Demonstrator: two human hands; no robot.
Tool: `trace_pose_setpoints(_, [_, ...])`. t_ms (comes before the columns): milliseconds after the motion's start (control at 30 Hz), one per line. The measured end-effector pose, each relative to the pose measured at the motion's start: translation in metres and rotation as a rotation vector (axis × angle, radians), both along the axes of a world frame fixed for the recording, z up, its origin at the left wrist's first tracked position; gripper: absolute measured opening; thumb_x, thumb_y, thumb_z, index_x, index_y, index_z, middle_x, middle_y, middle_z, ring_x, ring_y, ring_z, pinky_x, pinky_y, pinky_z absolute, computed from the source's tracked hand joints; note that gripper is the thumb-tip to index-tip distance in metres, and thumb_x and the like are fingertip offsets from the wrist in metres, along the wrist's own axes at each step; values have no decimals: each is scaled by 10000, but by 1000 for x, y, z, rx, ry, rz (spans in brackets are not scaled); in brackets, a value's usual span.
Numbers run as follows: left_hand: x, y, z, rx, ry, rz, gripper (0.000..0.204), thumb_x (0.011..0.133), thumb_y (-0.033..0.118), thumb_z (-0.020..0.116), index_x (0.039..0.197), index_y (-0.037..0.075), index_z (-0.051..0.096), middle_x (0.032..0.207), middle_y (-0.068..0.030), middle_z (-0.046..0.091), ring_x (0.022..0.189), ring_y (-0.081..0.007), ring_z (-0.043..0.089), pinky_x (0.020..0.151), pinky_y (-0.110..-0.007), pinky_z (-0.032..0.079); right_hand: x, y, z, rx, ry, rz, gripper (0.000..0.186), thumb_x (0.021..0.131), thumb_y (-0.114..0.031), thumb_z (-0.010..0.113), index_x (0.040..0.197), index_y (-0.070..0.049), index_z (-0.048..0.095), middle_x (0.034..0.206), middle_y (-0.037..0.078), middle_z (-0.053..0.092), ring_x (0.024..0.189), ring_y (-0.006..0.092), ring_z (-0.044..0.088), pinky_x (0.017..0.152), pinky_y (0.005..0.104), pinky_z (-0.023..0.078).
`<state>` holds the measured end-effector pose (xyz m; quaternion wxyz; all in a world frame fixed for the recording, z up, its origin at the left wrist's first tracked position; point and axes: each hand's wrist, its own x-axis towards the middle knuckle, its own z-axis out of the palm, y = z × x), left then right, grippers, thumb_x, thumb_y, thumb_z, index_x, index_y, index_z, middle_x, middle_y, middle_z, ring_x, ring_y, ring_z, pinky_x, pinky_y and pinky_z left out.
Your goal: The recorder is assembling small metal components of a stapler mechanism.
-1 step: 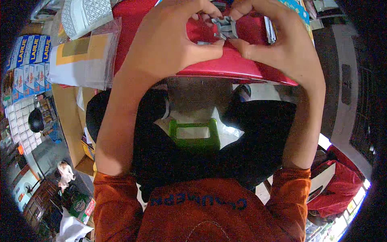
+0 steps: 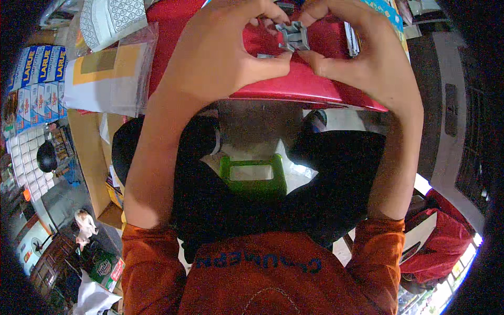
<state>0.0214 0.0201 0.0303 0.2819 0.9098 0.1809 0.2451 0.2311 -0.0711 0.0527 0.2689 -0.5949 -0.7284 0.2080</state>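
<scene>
While the left hand (image 2: pixel 215 58) and right hand (image 2: pixel 380 65) pinch a small grey piece (image 2: pixel 295 38) from either side above a red table (image 2: pixel 315 86), an uneven squeeze could buckle its thin-looking walls.

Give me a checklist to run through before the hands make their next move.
1. Grip by both hands: ok; the left hand and right hand hold the small grey piece at their fingertips.
2. Piece over the red table: ok; red surface shows around it.
3. Printed sheet apart from the hands: ok; it lies left of the left hand.
4. Space between the right thumb and forefinger free: not ok; thin flat items show there.
5. Piece's fine joints or folds sound: cannot tell; too small and grainy.
</scene>
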Motion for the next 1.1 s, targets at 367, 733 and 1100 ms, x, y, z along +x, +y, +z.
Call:
trace_pose_setpoints(367, [-3, 4, -4, 13, 69, -22, 427, 770, 201, 861, 1094, 27, 644, 980, -116, 650, 969, -292, 630, 905, -403, 467, -9, -5, 12, -56, -149, -11, 438, 738, -242, 857, 1063, -11, 675, 1052, 146, 680, 1041, 330, 655, 920, 450, 516])
trace_pose_setpoints(733, [-4, 12, -17, -93, 72, -37, 372, 833, 219, 852, 1078, 9, 666, 939, -119, 680, 913, -273, 639, 836, -385, 493, 10, 6, -25, -87, 125, 32, 438, 753, -232, 852, 1085, 1, 687, 1103, 157, 681, 1081, 327, 651, 973, 450, 505])
trace_pose_setpoints(1100, [1, 15, -17, -271, 198, 21, 415, 863, 288, 826, 1102, -28, 703, 978, -150, 720, 952, -280, 656, 869, -378, 500, 10, 7, -25, -113, -41, -17, 406, 774, -224, 835, 1099, -9, 720, 1161, 155, 668, 1144, 328, 623, 1037, 442, 469])
